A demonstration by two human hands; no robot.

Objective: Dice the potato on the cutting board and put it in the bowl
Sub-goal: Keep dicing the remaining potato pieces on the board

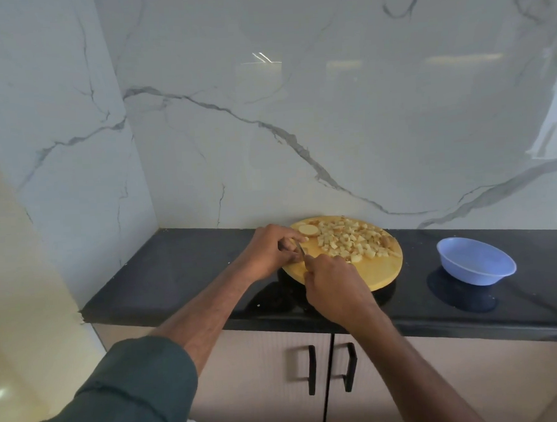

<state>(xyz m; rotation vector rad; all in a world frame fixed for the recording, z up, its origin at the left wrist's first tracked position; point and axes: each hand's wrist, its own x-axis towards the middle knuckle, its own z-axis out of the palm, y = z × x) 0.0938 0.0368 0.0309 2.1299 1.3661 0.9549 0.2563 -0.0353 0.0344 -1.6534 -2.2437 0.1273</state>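
A round yellow cutting board (382, 270) lies on the black counter. Several potato dice (353, 239) are heaped on its far right half, and a round potato slice (308, 230) lies at its far left edge. My left hand (272, 250) curls over a small potato piece at the board's left edge; the piece is mostly hidden under the fingers. My right hand (334, 283) grips a knife (302, 251), whose blade points up between the two hands at the held piece. A pale blue bowl (476, 260) stands empty to the right of the board.
The black counter (177, 271) runs along a marble-patterned wall and ends in a corner at the left. Below it are cabinet doors with two black handles (330, 367). The counter's front edge lies just under my forearms.
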